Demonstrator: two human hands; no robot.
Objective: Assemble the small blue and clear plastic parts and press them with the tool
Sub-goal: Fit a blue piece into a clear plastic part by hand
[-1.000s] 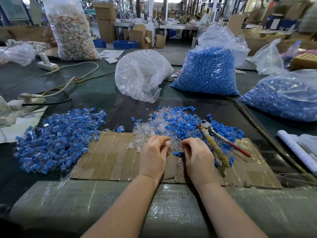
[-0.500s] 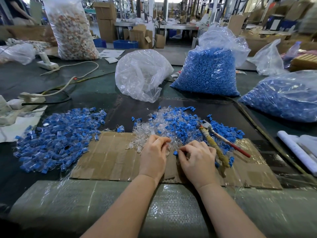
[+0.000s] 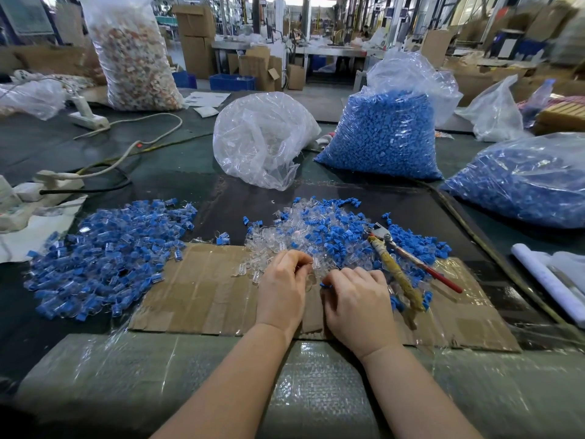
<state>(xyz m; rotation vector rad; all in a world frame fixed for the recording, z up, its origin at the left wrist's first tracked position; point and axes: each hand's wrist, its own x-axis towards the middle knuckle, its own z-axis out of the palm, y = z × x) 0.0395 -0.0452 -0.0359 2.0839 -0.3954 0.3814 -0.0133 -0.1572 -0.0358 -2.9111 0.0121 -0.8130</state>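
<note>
So our fingertips [image 3: 329, 280] on the right hand [image 3: 357, 307] are pinching a small blue part [image 3: 323, 284] at center frame, while our left hand [image 3: 283, 288] curls its fingers around a clear part [image 3: 309, 284]. Both sit on the cardboard sheet [image 3: 202, 293], at the near edge of the mixed parts pile [image 3: 319, 232]. Just right lies the pressing tool [image 3: 397, 270]; the assembled pile [image 3: 107, 255] is at middle left.

Left hand [image 3: 281, 286] and right hand [image 3: 357, 299], fingers curled, at mixed pile of clear and blue parts [image 3: 319, 232] on cardboard sheet [image 3: 202, 296]. Pliers [image 3: 402, 267] beside right hand; assembled pile [image 3: 107, 255] lies left
</note>
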